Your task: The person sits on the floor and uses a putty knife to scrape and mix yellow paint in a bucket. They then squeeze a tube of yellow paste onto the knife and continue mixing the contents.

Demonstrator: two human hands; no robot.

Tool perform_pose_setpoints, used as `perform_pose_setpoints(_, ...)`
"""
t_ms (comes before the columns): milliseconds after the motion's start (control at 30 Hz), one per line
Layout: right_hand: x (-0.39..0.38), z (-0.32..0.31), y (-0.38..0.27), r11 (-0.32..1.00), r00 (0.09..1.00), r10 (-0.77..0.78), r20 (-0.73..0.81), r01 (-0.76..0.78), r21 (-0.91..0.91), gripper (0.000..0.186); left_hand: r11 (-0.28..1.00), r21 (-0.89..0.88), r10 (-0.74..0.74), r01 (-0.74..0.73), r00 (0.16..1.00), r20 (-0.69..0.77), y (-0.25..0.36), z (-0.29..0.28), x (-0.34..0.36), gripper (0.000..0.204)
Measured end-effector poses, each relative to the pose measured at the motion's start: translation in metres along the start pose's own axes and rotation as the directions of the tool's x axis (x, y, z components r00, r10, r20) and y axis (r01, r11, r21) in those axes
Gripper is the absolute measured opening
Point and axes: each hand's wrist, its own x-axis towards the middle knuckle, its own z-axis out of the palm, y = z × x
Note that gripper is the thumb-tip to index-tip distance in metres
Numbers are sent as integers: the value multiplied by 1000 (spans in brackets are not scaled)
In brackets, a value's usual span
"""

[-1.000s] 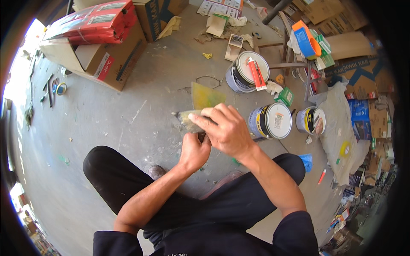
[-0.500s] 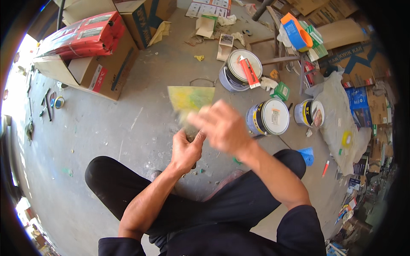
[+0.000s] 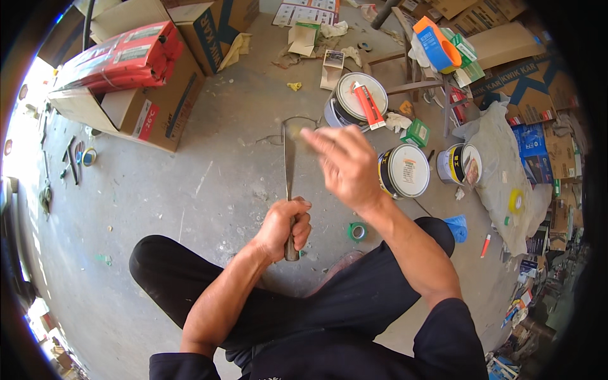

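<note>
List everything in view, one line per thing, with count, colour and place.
putty knife: one, metal blade edge-on, upright in the left fist
paint cans: three, pale lids, on the floor right of centre
tube: one, red and white, lying on the farthest can's lid
tape roll: one, green, on the floor by the right knee
cardboard box: one, brown, upper left, red packs on top
plastic sheet: one, greyish, far right
concrete floor: grey, paint-flecked
left hand: closed round the knife handle
right hand: blurred, at the blade's upper end; whether it holds anything cannot be told
</note>
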Motion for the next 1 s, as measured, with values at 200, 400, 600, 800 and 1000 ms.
perform_pose_setpoints(200,5,6,-11,994,993,105,55,-104,-20,44,999,6,-47,47,999,3,-2,7,3,36)
perform_pose_setpoints(400,-1,9,-40,996,999,-12,-41,15,90,50,999,-25,-46,48,995,83,-10,11,3,32)
perform_pose_setpoints(600,-5,15,-45,994,995,95,-31,-93,56,41,998,-64,-15,6,990,-142,-1,29,-5,36)
perform_pose_setpoints(800,-12,14,-11,977,977,215,-12,-214,13,42,988,-152,-17,35,993,115,3,13,-3,49)
perform_pose_setpoints(1000,-23,7,30,895,893,446,53,-444,-40,21,962,-270,73,29,930,360,10,6,-9,31)
